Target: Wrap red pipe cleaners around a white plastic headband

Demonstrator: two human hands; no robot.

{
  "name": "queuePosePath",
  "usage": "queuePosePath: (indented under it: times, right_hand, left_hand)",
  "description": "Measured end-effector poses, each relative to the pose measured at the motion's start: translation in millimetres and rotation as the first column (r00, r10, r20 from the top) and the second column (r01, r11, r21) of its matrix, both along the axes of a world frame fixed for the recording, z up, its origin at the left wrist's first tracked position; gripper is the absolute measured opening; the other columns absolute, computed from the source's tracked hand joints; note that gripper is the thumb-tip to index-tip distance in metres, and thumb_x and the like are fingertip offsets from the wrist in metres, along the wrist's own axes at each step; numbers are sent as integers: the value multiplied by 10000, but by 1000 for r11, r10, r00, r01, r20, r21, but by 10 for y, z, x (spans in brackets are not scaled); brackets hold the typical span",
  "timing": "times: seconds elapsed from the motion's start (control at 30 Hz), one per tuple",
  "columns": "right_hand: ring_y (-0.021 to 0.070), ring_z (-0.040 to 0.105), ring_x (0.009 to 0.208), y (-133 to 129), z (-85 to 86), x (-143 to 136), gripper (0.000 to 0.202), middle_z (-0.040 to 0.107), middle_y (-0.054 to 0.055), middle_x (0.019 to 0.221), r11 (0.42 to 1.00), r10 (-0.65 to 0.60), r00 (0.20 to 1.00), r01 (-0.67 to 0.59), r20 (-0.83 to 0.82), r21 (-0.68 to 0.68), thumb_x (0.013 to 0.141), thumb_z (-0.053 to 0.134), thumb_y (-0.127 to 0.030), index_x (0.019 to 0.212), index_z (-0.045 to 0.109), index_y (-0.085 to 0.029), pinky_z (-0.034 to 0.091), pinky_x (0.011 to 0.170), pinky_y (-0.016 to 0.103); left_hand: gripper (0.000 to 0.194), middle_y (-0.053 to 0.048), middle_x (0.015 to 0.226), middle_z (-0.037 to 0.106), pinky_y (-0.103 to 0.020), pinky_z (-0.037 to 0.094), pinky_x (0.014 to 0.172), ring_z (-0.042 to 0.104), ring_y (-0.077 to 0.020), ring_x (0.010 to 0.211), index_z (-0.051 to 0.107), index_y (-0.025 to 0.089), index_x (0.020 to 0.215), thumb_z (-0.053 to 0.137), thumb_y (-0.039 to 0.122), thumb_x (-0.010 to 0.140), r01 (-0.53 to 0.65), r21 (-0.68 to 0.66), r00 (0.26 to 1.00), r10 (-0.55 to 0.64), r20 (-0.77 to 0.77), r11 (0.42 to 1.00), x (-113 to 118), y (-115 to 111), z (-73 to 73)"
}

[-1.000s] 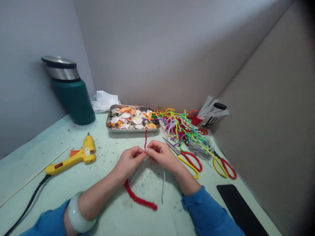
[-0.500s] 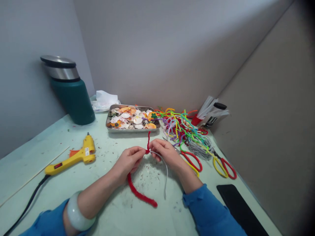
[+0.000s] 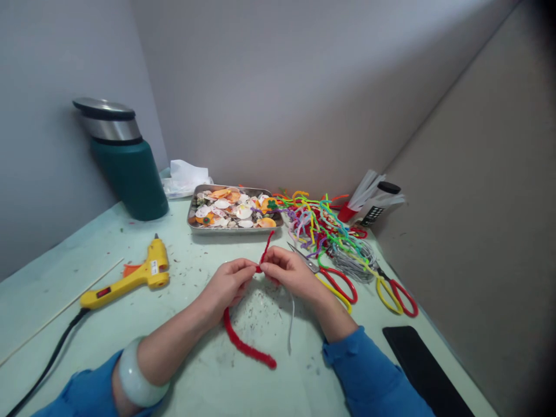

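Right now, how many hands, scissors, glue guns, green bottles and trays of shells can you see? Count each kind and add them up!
Hands: 2, left hand and right hand
Scissors: 2, left pair and right pair
Glue gun: 1
Green bottle: 1
Shell tray: 1
Total: 7

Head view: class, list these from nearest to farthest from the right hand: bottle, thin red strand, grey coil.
1. Thin red strand: at the right hand's fingertips.
2. Grey coil: off to the right.
3. Bottle: far left, farthest.
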State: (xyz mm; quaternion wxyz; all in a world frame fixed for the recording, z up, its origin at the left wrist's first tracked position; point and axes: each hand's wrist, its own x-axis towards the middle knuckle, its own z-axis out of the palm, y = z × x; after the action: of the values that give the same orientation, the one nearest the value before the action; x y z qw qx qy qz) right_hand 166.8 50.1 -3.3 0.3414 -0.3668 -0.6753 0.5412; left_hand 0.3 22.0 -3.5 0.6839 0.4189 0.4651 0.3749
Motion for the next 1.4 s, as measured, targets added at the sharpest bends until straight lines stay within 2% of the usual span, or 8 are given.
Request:
queuePosePath:
  times: [0.3,0.5,0.7,1.0,1.27,1.4]
  right_hand:
    - [86,449,544,29,-25,48,152,530,-21,664,999,37,999,-38,-14,-16,783,606,-304,806,562,-161,364,519,217]
    - [86,429,567,19,3,49,171,511,-24,679,999,36,999,-37,25,28,753,644,-306,823,575,-166,339,523,213]
    - [97,470,573,8,-9,34,186,565,1,691,998,-28,998,25,53,56,809,581,-338,822,568,-152,365,534,223]
    - [93,488,542,32,-59,36,213,594,3,682,998,-62,998,62,-4,-10,774,620,-355,813,573,-152,385,510,215]
    - [100,479,565,52,-79,29,214,543,-12,660,995,-82,996,79,35,62,769,635,-366,773,598,-155,370,526,224]
    - [86,445,530,29,-33,6,225,508,-31,617,998,-46,999,46,13,34,790,612,-374,743,565,-159,348,505,214]
  left_hand:
    - [186,97,503,337,-188,77,356,181,-21,352,499,180,762,599,330,716,-48,-18,999,48,15,999,16,-6,-9]
    - [197,110,478,292,-180,82,362,180,-24,354,498,184,758,607,340,706,-82,-19,997,82,-10,996,25,-13,15]
    - [154,107,465,288,-182,94,357,181,-27,352,504,179,757,572,316,737,-69,10,997,70,-43,998,24,-11,22]
    - [168,112,480,252,-192,75,363,164,-31,356,542,191,835,596,300,718,-70,-8,997,70,10,998,15,-14,36]
    - [243,113,425,270,-187,102,356,187,-29,348,562,163,783,625,388,716,-48,27,996,50,-80,998,24,-7,29]
    - [239,116,409,271,-186,97,358,180,-27,345,541,170,732,628,391,708,-49,23,995,51,-87,999,21,-11,39]
